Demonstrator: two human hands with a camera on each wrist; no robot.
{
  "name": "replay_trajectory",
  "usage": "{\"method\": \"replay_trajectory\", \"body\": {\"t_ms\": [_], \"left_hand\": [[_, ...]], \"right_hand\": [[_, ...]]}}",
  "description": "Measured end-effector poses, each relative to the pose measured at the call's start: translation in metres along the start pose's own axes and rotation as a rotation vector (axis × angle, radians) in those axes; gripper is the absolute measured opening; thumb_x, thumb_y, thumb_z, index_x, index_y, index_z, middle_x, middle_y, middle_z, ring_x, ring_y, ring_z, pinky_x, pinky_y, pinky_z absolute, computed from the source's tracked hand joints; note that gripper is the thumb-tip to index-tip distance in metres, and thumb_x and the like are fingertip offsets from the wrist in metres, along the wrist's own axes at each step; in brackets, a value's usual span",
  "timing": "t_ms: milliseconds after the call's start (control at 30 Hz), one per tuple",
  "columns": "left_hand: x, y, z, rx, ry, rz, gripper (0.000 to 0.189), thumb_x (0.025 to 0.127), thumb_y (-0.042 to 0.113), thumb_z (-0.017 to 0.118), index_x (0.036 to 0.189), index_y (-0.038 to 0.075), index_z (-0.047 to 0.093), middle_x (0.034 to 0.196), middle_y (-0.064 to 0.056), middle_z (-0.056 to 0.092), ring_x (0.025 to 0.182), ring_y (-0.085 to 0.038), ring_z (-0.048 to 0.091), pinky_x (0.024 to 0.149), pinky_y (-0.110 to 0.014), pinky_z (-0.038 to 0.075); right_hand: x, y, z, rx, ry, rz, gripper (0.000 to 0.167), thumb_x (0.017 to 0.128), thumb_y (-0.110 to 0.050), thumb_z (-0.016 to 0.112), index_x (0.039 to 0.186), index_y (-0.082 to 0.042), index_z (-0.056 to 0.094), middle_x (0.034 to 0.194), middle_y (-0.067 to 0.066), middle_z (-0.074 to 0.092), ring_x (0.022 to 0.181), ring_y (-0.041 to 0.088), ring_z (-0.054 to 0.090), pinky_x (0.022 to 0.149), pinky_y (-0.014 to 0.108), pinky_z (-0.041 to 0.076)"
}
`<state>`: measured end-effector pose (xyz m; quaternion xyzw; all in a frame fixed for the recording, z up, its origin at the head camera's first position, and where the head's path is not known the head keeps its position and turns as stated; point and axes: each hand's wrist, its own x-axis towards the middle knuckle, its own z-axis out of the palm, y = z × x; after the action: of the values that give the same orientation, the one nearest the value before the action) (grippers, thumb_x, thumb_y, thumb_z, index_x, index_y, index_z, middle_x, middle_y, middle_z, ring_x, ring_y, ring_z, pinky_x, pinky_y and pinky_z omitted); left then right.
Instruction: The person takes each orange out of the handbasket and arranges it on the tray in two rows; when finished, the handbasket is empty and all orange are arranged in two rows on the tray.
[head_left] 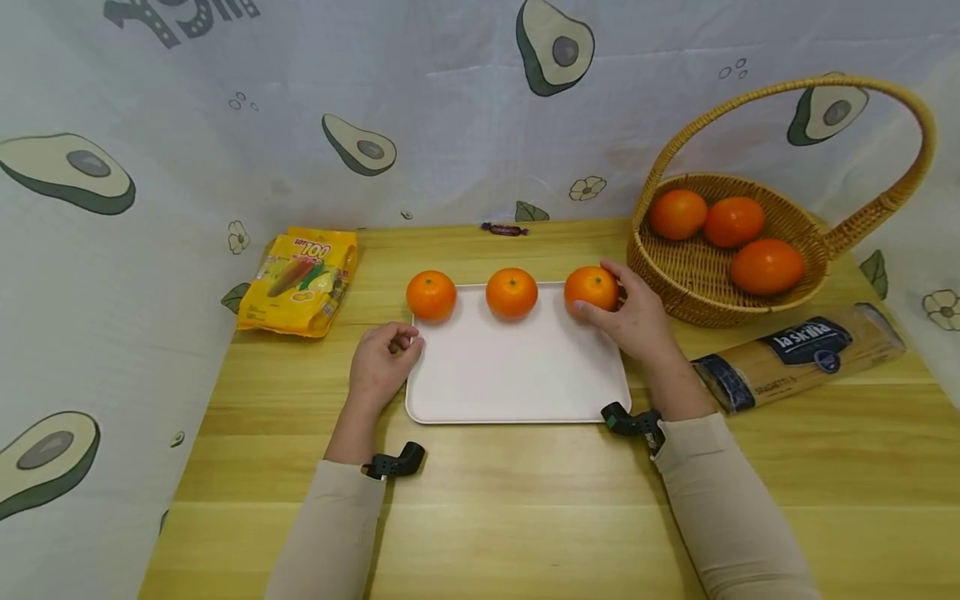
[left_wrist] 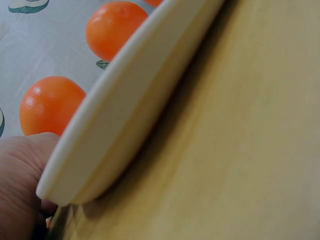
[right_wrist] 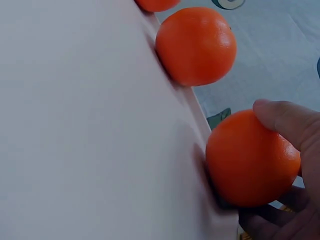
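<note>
A white tray point(head_left: 517, 367) lies on the wooden table, with three oranges in a row along its far edge. My left hand point(head_left: 382, 362) holds the tray's left rim, thumb on the upper side and fingers curled at the outside; they are partly hidden in the left wrist view. By that hand is the left orange point(head_left: 431, 296). The middle orange point(head_left: 512, 293) stands apart from both hands. At the far right corner, my right hand point(head_left: 637, 321) grips the right orange point(right_wrist: 252, 159) between thumb and fingers. That orange sits at the tray's rim.
A wicker basket point(head_left: 693, 296) with a tall handle holds three more orange fruits at the back right. Before it lies a spaghetti pack point(head_left: 798, 354). A yellow snack bag point(head_left: 300, 283) stands at the left, and a small purple wrapped candy point(head_left: 505, 229) lies near the back cloth.
</note>
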<state>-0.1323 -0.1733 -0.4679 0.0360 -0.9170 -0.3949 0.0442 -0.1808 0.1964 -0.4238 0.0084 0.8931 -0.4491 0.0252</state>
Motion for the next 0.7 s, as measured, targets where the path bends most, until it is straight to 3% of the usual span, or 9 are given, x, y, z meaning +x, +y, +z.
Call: {"method": "replay_trajectory", "body": {"t_ms": [700], "left_hand": [[-0.0005, 0.0027, 0.0006, -0.003, 0.010, 0.000, 0.016, 0.092, 0.025, 0.075, 0.102, 0.012, 0.073, 0.089, -0.005, 0.065, 0.089, -0.023, 0.052, 0.080, -0.032, 0.040]], "right_hand": [[0.0003, 0.0013, 0.0015, -0.039, -0.026, 0.001, 0.088, 0.090, -0.035, 0.078, 0.161, -0.018, 0.029, 0.160, 0.022, 0.036, 0.140, 0.045, 0.044, 0.114, 0.063, 0.036]]}}
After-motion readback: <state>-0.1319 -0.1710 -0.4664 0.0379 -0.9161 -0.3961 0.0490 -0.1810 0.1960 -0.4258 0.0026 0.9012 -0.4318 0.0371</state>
